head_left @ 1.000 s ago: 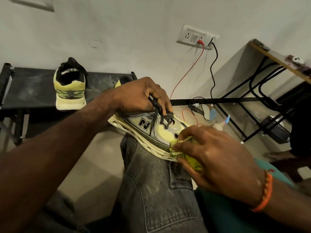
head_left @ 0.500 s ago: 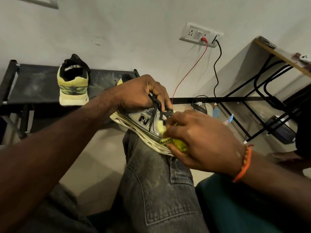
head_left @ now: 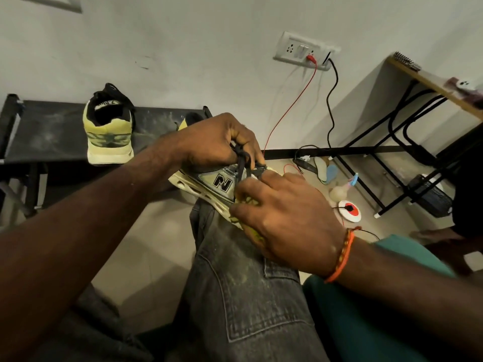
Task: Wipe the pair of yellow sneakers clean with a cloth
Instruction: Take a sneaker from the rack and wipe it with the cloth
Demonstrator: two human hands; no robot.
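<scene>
One yellow sneaker (head_left: 209,182) with a black N logo rests on my knee in grey jeans (head_left: 243,283). My left hand (head_left: 222,143) grips its collar and black laces from above. Against the sneaker's toe and front side presses my right hand (head_left: 285,218), which has an orange wrist thread and is closed on a yellow patterned cloth (head_left: 248,223). Most of the cloth and the toe are hidden under that hand. The second yellow sneaker (head_left: 109,131) stands heel towards me on a black bench (head_left: 47,137) at the left wall.
A wall socket (head_left: 304,50) holds a red and a black cable that run down to the floor. A white disc with a red centre (head_left: 350,210), a small bottle (head_left: 339,190) and insoles lie on the floor. A black-framed table (head_left: 423,82) stands at the right.
My right hand with the cloth has slid from the toe's lower edge up and left along the sneaker's front, towards the laces. My left hand keeps its grip.
</scene>
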